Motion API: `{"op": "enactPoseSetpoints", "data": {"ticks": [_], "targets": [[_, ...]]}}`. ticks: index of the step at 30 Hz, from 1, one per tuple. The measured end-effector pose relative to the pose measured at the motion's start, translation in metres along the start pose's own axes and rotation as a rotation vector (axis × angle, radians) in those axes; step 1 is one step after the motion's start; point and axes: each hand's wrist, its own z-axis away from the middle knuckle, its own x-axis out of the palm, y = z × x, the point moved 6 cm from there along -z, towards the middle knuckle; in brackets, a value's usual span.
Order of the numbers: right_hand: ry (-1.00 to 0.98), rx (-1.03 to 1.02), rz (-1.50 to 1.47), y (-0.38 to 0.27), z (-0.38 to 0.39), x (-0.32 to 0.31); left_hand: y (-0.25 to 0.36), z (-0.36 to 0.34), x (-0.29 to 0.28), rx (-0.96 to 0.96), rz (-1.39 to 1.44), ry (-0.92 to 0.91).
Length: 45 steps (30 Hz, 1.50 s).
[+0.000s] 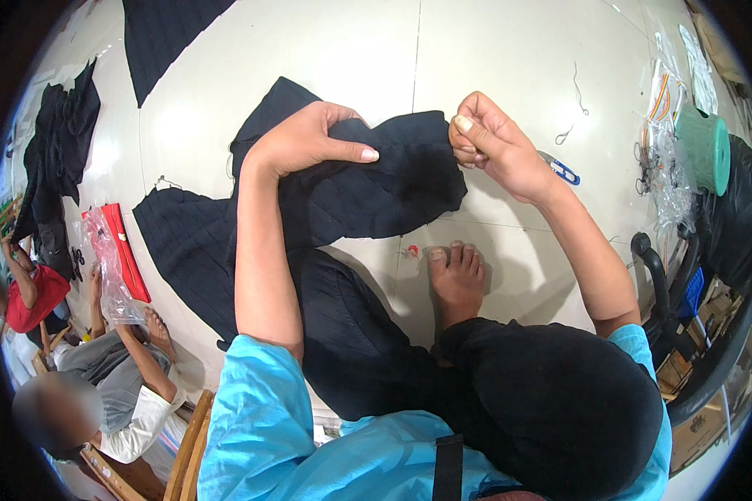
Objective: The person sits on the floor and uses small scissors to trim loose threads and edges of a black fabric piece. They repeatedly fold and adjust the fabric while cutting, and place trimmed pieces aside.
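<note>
Black pleated cloth [192, 250] lies over my left leg and the floor, with a folded band of black fabric [393, 184] raised across the middle. My left hand [313, 142] grips that band, thumb lying on top and fingers mostly hidden behind it. My right hand [493, 146] is closed in a pinch at the band's right end; what sits between thumb and fingers is hidden. A blue-handled cutter [564, 171] rests on the floor just beside my right hand, partly behind it. A small red item [411, 250] is near my bare foot [458, 284].
Two co-workers [117, 384] [38, 296] sit at the left, near a red package with clear plastic [134, 250] and black cloths [54, 150]. At the right are a green cylinder [702, 150], plastic bags [668, 200] and a black chair part [652, 259]. Loose threads [583, 104] lie on the tiled floor.
</note>
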Motion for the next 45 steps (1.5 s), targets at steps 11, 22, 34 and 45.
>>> {"op": "enactPoseSetpoints", "data": {"ticks": [11,22,34,45], "targets": [[0.077,0.006,0.468,-0.002,0.008,0.002,0.002,0.0,0.011,-0.023,0.037,-0.138],[0.159,0.053,0.435,0.02,0.013,-0.011,-0.009,0.005,0.002,0.004,-0.043,-0.06],[0.188,-0.06,0.917,-0.013,0.003,0.02,-0.012,0.01,-0.006,0.157,-0.17,0.15],[0.227,-0.221,0.851,0.003,0.003,0.022,-0.008,0.016,-0.012,-0.129,-0.079,-0.065]]}}
